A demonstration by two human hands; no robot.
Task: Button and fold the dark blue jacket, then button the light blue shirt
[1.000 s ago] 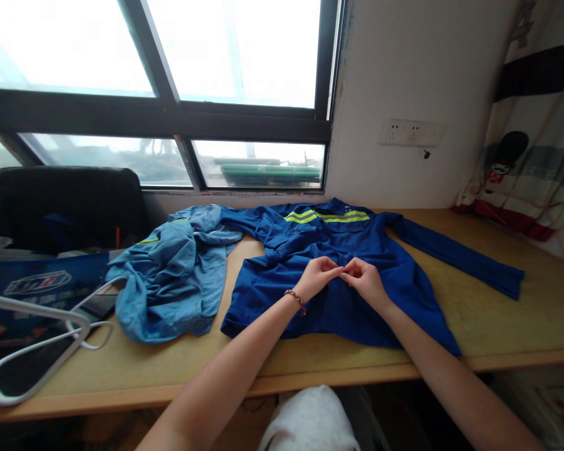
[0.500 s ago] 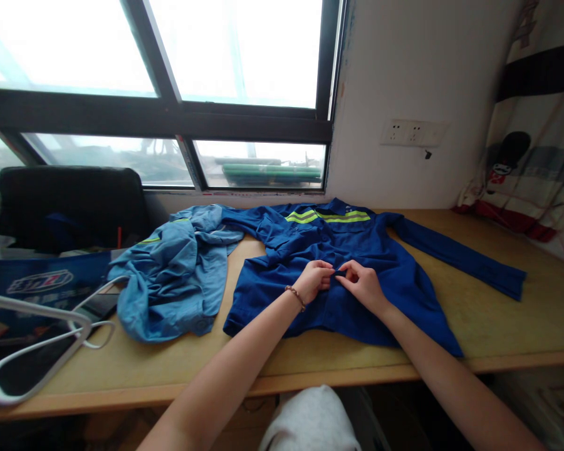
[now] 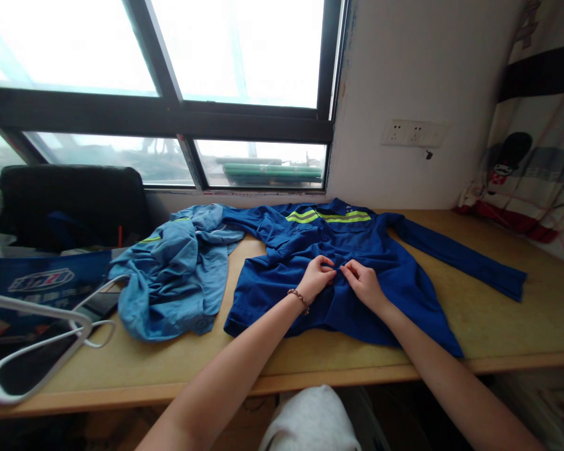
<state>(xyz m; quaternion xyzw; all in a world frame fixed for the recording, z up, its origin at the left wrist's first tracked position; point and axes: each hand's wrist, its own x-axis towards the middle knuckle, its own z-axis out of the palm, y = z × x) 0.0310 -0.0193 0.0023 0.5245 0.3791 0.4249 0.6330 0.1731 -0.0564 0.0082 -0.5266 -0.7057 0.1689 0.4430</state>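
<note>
Head view: the dark blue shirt [image 3: 345, 245] lay spread on the table [image 3: 502, 329] at mid-frame. My right hand [image 3: 342, 268] pinched its front between thumb and finger; my left [image 3: 318, 279] curled against the cloth just beside — whether it gripped, I couldn't tell. A light blue garment [image 3: 178, 275] lay crumpled left of centre.

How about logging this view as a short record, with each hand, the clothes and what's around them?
Left hand: bent fingers at the front of the dark blue shirt; exact grip unclear
Right hand: thumb and finger pinched at the same shirt front
Wrist: beaded bracelet, left
Dark blue shirt: spread on the table, bright yellow band across chest
Light blue shirt: crumpled, left of the dark one
Far left: white hanger
Behind: window, wall sockets
</note>
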